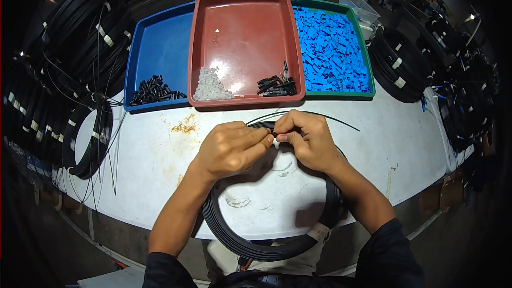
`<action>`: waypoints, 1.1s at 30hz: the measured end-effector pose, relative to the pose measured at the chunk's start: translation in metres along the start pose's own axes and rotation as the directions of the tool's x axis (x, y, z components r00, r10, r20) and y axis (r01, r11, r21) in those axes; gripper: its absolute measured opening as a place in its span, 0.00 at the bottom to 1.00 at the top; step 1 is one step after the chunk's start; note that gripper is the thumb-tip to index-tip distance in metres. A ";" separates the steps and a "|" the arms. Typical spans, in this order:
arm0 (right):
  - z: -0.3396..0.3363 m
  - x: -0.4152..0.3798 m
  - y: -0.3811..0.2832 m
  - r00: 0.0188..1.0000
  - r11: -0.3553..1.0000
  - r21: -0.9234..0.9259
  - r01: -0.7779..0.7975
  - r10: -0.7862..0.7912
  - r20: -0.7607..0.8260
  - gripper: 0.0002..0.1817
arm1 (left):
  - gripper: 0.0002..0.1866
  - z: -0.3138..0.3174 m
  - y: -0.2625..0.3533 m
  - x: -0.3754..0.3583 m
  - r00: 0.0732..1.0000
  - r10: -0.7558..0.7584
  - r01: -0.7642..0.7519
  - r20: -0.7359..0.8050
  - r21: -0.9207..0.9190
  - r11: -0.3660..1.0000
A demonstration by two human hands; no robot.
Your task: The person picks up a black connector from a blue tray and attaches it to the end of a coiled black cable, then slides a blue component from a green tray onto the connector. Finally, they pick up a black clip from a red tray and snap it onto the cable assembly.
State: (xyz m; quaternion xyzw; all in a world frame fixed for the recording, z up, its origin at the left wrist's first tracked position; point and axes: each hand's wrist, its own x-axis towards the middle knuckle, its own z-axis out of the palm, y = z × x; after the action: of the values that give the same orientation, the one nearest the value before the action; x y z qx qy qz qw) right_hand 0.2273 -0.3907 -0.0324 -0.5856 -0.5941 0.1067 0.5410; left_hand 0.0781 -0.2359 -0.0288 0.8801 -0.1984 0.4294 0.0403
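Observation:
My left hand [230,149] and my right hand [305,137] meet above the far side of a coil of black cable [333,202]. The fingertips of both hands pinch a small black piece [274,134] between them. Fingers cover most of this piece, so its exact kind cannot be made out. A loose black cable [341,122] arcs behind my hands and ends to the right. The coil lies on the white table [397,144], its near side reaching past the front edge, with a pale tag [319,232] wrapped around it.
Behind my hands stand a blue tray [160,53] with black tubular parts, a red tray [245,42] with whitish pieces and black connectors, and a green tray [369,69] full of blue parts. More cable coils [402,66] are stacked on both sides.

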 end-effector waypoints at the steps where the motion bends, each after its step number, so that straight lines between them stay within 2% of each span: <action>1: 0.001 -0.001 0.003 0.999 0.999 -0.023 0.048 -0.048 0.000 0.07 | 0.07 0.000 -0.001 -0.001 0.998 -0.065 0.064 -0.003 -0.064 0.996; 2: 0.001 0.000 0.003 0.999 0.998 -0.025 0.049 -0.049 0.005 0.07 | 0.07 0.001 -0.002 -0.002 0.992 -0.130 0.128 -0.004 -0.130 0.983; 3: 0.002 0.001 0.003 0.988 0.982 -0.108 0.153 -0.154 -0.001 0.07 | 0.06 -0.002 -0.002 -0.001 0.975 -0.221 0.221 0.023 -0.205 0.954; 4: 0.002 0.001 0.002 0.966 0.948 -0.190 0.254 -0.258 0.001 0.08 | 0.06 -0.002 0.000 -0.002 0.975 -0.223 0.223 0.019 -0.204 0.953; 6: 0.001 0.001 0.001 0.947 0.918 -0.240 0.317 -0.320 0.025 0.09 | 0.06 0.000 0.005 -0.003 0.838 -0.541 0.514 0.071 -0.436 0.739; 7: 0.001 0.002 -0.001 0.912 0.858 -0.325 0.399 -0.409 0.040 0.10 | 0.06 -0.004 0.007 0.001 0.783 -0.602 0.595 0.153 -0.467 0.655; 8: 0.000 0.002 -0.002 0.869 0.783 -0.406 0.472 -0.491 0.063 0.10 | 0.06 -0.004 0.008 0.001 0.783 -0.602 0.595 0.154 -0.467 0.654; 10: 0.000 0.002 -0.003 0.853 0.767 -0.410 0.493 -0.519 0.054 0.12 | 0.06 -0.003 0.009 0.002 0.831 -0.543 0.532 0.120 -0.453 0.715; 11: 0.001 -0.002 -0.003 0.918 0.863 -0.330 0.383 -0.396 0.029 0.12 | 0.06 -0.004 0.007 0.002 0.833 -0.540 0.531 0.122 -0.453 0.716; 12: 0.001 -0.004 -0.002 0.964 0.934 -0.245 0.260 -0.264 0.016 0.12 | 0.05 -0.005 0.004 0.001 0.951 -0.305 0.310 0.058 -0.256 0.916; 13: 0.001 -0.003 -0.001 0.989 0.981 -0.126 0.144 -0.146 0.000 0.11 | 0.05 -0.006 0.002 0.001 0.998 -0.037 0.039 0.054 -0.038 0.999; 14: 0.000 -0.003 -0.001 0.990 0.982 -0.127 0.142 -0.144 -0.006 0.11 | 0.05 -0.003 0.001 0.001 0.998 -0.032 0.035 0.057 -0.042 0.999; 16: -0.001 -0.001 0.002 1.000 0.998 0.062 -0.017 0.015 0.025 0.09 | 0.04 0.001 0.002 0.001 0.997 0.082 -0.081 -0.011 0.068 0.994; 18: 0.001 0.000 0.006 1.000 0.996 0.084 -0.018 0.016 0.020 0.08 | 0.05 -0.002 0.000 0.001 0.999 0.024 -0.024 0.024 0.024 0.999; 20: 0.000 0.001 0.001 0.993 0.988 -0.096 0.118 -0.117 0.018 0.08 | 0.07 -0.003 0.000 0.001 0.985 -0.170 0.171 0.016 -0.134 0.976; 21: 0.002 0.001 0.001 0.972 0.950 -0.212 0.231 -0.235 0.003 0.10 | 0.07 -0.004 0.001 -0.001 0.954 -0.296 0.299 0.046 -0.211 0.931; 22: 0.002 0.001 0.001 0.972 0.949 -0.211 0.233 -0.236 0.007 0.10 | 0.07 -0.004 0.004 -0.001 0.953 -0.299 0.301 0.044 -0.209 0.930; 24: 0.002 0.001 0.002 0.902 0.812 -0.420 0.406 -0.430 0.040 0.12 | 0.06 -0.004 0.010 0.003 0.760 -0.632 0.626 0.149 -0.427 0.652; 25: 0.002 0.000 0.002 0.888 0.779 -0.459 0.426 -0.457 0.049 0.13 | 0.05 -0.007 0.009 0.005 0.687 -0.686 0.702 0.239 -0.463 0.541; 26: 0.002 0.000 0.001 0.889 0.780 -0.460 0.423 -0.455 0.048 0.13 | 0.05 -0.004 0.010 0.004 0.687 -0.685 0.702 0.241 -0.464 0.540; 29: 0.002 -0.001 -0.002 0.888 0.775 -0.471 0.421 -0.457 0.042 0.13 | 0.05 -0.002 0.009 0.002 0.704 -0.681 0.653 0.204 -0.564 0.506; 30: 0.003 -0.003 -0.002 0.946 0.891 -0.336 0.306 -0.324 0.004 0.12 | 0.05 -0.005 0.007 0.000 0.866 -0.482 0.493 0.134 -0.387 0.779; 31: 0.003 -0.004 -0.002 0.984 0.966 -0.191 0.175 -0.180 -0.012 0.12 | 0.05 -0.006 0.005 0.000 0.965 -0.233 0.251 0.120 -0.179 0.951; 32: 0.002 -0.004 -0.001 0.984 0.966 -0.192 0.171 -0.178 -0.018 0.12 | 0.05 -0.005 0.005 0.001 0.966 -0.228 0.248 0.123 -0.183 0.951; 33: 0.001 -0.003 0.000 0.996 0.992 -0.090 0.094 -0.094 -0.002 0.11 | 0.05 -0.003 0.004 0.003 0.997 -0.063 0.065 0.044 -0.055 0.996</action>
State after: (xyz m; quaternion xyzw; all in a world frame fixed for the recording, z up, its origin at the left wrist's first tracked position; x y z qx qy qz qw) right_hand 0.2254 -0.3928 -0.0345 -0.5810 -0.6235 0.0525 0.5205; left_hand 0.0757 -0.2400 -0.0253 0.8934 -0.1831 0.4034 0.0748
